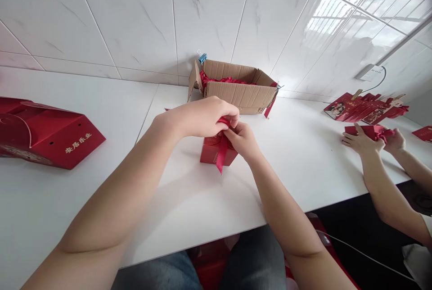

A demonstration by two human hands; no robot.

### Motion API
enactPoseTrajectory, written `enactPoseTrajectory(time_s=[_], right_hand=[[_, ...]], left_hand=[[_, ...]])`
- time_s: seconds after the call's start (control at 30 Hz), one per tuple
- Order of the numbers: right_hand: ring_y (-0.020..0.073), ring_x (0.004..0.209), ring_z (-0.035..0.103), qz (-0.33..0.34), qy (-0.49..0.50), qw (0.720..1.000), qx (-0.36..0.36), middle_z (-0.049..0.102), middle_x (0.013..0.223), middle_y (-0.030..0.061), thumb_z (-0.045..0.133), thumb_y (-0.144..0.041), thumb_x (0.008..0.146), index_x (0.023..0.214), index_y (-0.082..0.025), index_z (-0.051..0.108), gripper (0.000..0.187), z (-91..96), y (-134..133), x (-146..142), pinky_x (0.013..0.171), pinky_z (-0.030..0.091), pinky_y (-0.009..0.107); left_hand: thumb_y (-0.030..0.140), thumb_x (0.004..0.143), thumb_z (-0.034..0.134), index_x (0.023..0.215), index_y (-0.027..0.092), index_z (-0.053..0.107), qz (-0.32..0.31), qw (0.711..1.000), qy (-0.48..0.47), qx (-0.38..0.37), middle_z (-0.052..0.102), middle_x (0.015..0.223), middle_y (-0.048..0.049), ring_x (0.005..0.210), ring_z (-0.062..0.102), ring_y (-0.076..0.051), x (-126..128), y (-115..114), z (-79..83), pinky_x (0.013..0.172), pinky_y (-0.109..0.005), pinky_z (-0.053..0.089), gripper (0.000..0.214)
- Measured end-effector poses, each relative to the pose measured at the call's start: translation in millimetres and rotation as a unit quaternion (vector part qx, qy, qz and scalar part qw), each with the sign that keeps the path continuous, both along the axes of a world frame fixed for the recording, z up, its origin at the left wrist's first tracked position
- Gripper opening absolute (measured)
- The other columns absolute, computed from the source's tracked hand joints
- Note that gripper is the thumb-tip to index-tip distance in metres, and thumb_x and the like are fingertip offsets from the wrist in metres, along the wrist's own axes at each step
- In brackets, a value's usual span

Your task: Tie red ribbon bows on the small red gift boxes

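A small red gift box [209,154] stands on the white table in front of me. Red ribbon [222,152] lies over its top, and one tail hangs down the near side. My left hand [211,116] reaches over the box from the left, its fingers curled and closed on the ribbon. From the right, my right hand [243,139] pinches the ribbon close to the left fingertips. The fingers cover the part of the ribbon between them, so any knot there is hidden.
Behind the box, an open cardboard carton [241,95] holds red ribbons, with a blue binder clip [202,58] on its corner. A large red box [60,139] lies at left. At right, a co-worker's hands [366,141] hold a red box near several red cards [349,106].
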State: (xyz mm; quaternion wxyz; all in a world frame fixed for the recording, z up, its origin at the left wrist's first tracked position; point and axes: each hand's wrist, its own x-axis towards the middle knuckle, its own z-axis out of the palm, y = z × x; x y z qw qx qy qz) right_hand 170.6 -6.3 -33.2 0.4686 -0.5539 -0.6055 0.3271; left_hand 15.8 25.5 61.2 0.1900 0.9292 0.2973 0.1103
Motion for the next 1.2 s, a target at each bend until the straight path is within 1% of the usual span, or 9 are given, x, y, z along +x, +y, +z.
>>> enactPoseTrajectory(time_s=[0.2, 0.47, 0.6, 0.73, 0.8, 0.87, 0.97, 1.07, 1.2], right_hand=[[0.0118, 0.058, 0.043, 0.016, -0.032, 0.999, 0.022, 0.052, 0.062, -0.0032, 0.05, -0.024, 0.075, 0.07, -0.021, 0.051, 0.007, -0.6, 0, 1, 0.058, 0.035, 0.027], [0.0118, 0.061, 0.047, 0.073, -0.015, 0.997, 0.035, 0.058, 0.067, 0.0002, 0.052, -0.033, 0.084, 0.075, -0.017, 0.063, 0.021, 5.7, -8, 5, 0.057, 0.036, 0.026], [0.0124, 0.063, 0.051, 0.082, 0.018, 0.996, 0.043, 0.063, 0.068, 0.0018, 0.054, -0.039, 0.087, 0.071, -0.017, 0.062, 0.028, 4.0, -6, 5, 0.062, 0.04, 0.027], [0.0132, 0.066, 0.055, 0.106, 0.057, 0.992, 0.033, 0.064, 0.07, 0.0022, 0.058, -0.041, 0.085, 0.069, -0.017, 0.062, 0.028, 1.7, -5, 5, 0.064, 0.043, 0.027], [0.0133, 0.065, 0.055, 0.105, 0.082, 0.991, 0.015, 0.064, 0.071, 0.0023, 0.059, -0.043, 0.083, 0.069, -0.018, 0.062, 0.029, 1.0, -4, 5, 0.063, 0.044, 0.027], [0.0135, 0.065, 0.055, 0.097, 0.094, 0.991, 0.003, 0.064, 0.072, 0.002, 0.06, -0.045, 0.082, 0.07, -0.018, 0.063, 0.03, 0.4, -4, 5, 0.063, 0.044, 0.028], [0.0138, 0.067, 0.055, 0.089, 0.087, 0.992, 0.003, 0.063, 0.072, 0.0015, 0.059, -0.046, 0.082, 0.071, -0.019, 0.063, 0.03, -0.5, -3, 5, 0.065, 0.045, 0.028], [0.0143, 0.069, 0.056, 0.088, 0.082, 0.993, 0.012, 0.064, 0.073, 0.0015, 0.059, -0.046, 0.082, 0.072, -0.019, 0.063, 0.03, -1.2, -3, 5, 0.068, 0.046, 0.028], [0.0135, 0.067, 0.054, 0.091, 0.078, 0.993, 0.019, 0.063, 0.072, 0.001, 0.059, -0.046, 0.082, 0.072, -0.019, 0.062, 0.03, -0.7, -3, 5, 0.065, 0.044, 0.027]], left_hand=[[0.017, 0.083, 0.044, 0.088, 0.022, 0.063, -0.002, 0.999, -0.047, 0.01, 0.068, 0.091, -0.001, 0.071, 0.058, -0.014, 7, 4, -9.0, 0.059, -0.026, 0.039, 0.021], [0.015, 0.08, 0.052, 0.096, 0.021, 0.061, 0.053, 0.991, -0.118, 0.027, 0.067, 0.081, -0.0005, 0.068, 0.059, -0.014, 10, 19, -21.5, 0.058, -0.025, 0.042, 0.02], [0.021, 0.076, 0.062, 0.1, 0.022, 0.058, 0.149, 0.979, -0.132, 0.038, 0.069, 0.084, -0.0009, 0.073, 0.062, -0.017, 6, 30, -24.1, 0.065, -0.029, 0.044, 0.024], [0.019, 0.072, 0.064, 0.083, 0.02, 0.059, 0.26, 0.949, -0.134, 0.12, 0.067, 0.09, -0.0041, 0.089, 0.061, -0.024, -1, 41, -24.1, 0.083, -0.039, 0.045, 0.012], [0.017, 0.07, 0.06, 0.075, 0.018, 0.06, 0.245, 0.952, -0.115, 0.14, 0.064, 0.097, -0.006, 0.105, 0.055, -0.029, -4, 43, -23.0, 0.092, -0.046, 0.041, 0.005], [0.017, 0.069, 0.058, 0.075, 0.019, 0.063, 0.191, 0.971, -0.079, 0.123, 0.062, 0.102, -0.0062, 0.115, 0.048, -0.032, -8, 41, -19.9, 0.095, -0.047, 0.038, 0.008], [0.025, 0.07, 0.057, 0.084, 0.022, 0.066, 0.145, 0.989, -0.028, 0.012, 0.064, 0.101, -0.0038, 0.107, 0.053, -0.028, -14, 37, -12.6, 0.09, -0.04, 0.043, 0.017], [0.031, 0.069, 0.059, 0.095, 0.025, 0.065, 0.118, 0.985, 0.027, -0.125, 0.067, 0.105, -0.0016, 0.096, 0.06, -0.023, -19, 34, -6.2, 0.08, -0.031, 0.046, 0.027], [0.034, 0.066, 0.064, 0.107, 0.026, 0.062, 0.037, 0.98, 0.056, -0.186, 0.066, 0.116, -0.0014, 0.104, 0.059, -0.02, -18, 32, -4.4, 0.082, -0.025, 0.044, 0.041]])
